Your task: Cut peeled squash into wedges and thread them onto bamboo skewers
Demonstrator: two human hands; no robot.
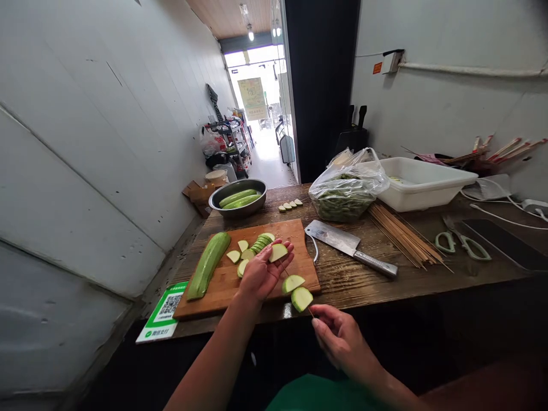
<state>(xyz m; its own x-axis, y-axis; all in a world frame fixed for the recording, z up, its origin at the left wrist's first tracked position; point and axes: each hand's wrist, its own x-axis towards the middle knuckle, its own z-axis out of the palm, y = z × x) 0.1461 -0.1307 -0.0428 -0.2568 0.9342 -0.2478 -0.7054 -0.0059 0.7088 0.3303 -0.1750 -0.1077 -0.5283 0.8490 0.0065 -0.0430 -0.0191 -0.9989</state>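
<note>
My right hand (340, 338) pinches the lower end of a thin wooden skewer (311, 311). Two half-round zucchini slices, a nearer one (302, 298) and a farther one (293, 283), are threaded on it. My left hand (266, 273), palm up, has another zucchini slice (278, 252) between its fingers, at the skewer's far end; whether the tip has entered it I cannot tell. Beneath lies a wooden cutting board (295, 231) bearing a row of cut slices (260, 244), a few loose pieces (233, 256) and a long uncut zucchini (209, 265).
A cleaver (336, 237) lies right of the board, then bare skewers (405, 237) and scissors (466, 242). Behind stand a metal bowl (216, 200) of zucchini, a plastic bag of green vegetables (346, 194) and a white tub (428, 191). A skewered row (290, 205) rests behind the board.
</note>
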